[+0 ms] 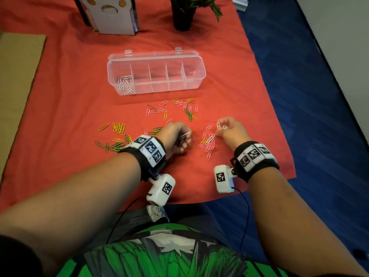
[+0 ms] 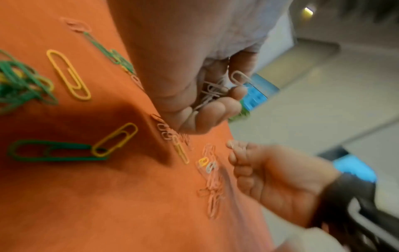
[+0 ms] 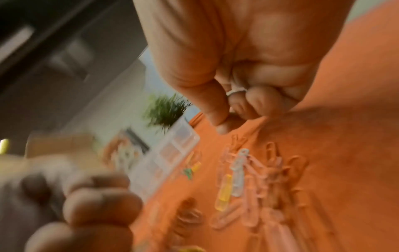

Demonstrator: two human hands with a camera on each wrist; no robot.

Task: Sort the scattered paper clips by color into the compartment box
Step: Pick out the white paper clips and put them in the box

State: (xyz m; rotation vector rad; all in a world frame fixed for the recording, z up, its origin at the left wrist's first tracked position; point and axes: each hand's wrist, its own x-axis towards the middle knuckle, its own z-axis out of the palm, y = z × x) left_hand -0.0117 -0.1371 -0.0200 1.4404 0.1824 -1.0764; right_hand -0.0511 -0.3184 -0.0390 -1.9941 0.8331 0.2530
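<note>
White paper clips (image 1: 221,125) are pinched in the curled fingers of the right hand (image 1: 232,132) and bunched in the closed left hand (image 1: 175,137), above clips scattered before the compartment box (image 1: 155,73); light, springy, tangle-prone wire, probably best pinched singly across its flat loops.

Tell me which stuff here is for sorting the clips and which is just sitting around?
For the job:
- box, white clips already in its leftmost slot
- loose clips on the cloth
- white clips gripped in the left hand
- white clips pinched in the right hand

Just sitting around:
- plant
- paw-print stand
- cardboard
</note>
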